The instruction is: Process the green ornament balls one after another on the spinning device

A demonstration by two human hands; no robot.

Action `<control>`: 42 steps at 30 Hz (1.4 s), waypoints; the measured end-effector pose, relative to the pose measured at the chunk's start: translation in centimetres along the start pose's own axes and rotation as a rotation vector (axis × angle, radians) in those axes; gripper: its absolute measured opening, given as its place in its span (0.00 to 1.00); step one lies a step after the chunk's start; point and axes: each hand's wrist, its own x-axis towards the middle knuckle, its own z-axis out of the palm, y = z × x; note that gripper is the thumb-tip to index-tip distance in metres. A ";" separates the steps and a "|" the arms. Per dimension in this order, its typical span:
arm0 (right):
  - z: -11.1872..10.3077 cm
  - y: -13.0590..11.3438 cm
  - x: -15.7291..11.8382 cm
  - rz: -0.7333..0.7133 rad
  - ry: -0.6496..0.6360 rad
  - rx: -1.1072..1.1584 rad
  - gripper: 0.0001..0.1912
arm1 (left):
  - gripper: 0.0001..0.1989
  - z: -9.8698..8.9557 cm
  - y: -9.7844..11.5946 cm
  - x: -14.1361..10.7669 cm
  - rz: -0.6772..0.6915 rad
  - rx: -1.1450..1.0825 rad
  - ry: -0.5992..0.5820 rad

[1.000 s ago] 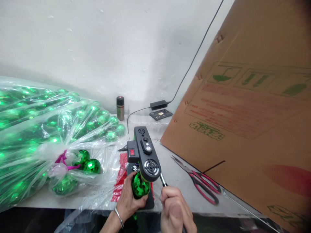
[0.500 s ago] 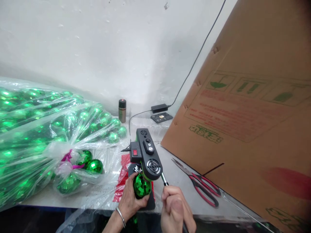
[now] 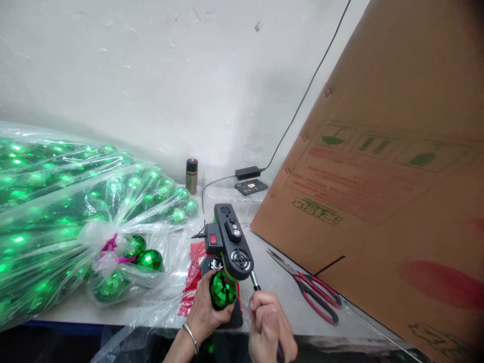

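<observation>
Barely anything shifts: your left hand point(image 3: 206, 307) keeps cupping the green ball point(image 3: 223, 291) under the machine's point(image 3: 233, 241) front end, your right hand point(image 3: 269, 325) stays wrapped around the lever point(image 3: 255, 280), so the work seems paused mid-step. Scissors point(image 3: 316, 298) and a carton point(image 3: 363, 212) lie right of your hands, a bulging bag point(image 3: 94, 234) left; none blocks them.

You have cool, diffuse, fairly bright light; its source is out of view. It lifts the rough white wall point(image 3: 170, 75) brightest around the middle, with 1 soft grey shadow toward the right. Glare streaks your clear plastic bag point(image 3: 93, 234), and small highlights glint off the shiny green faceted ball point(image 3: 223, 291). Below the pale grey counter point(image 3: 278, 282) you get near-black. Your wide lens stretches the tall brown cardboard box point(image 3: 378, 237); its red lettering is smeared, and the top-right corner darkens.
</observation>
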 end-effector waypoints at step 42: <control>-0.5 -2.1 3.4 0.078 -0.083 0.016 0.30 | 0.43 -20.0 3.8 4.8 -0.181 0.891 -0.021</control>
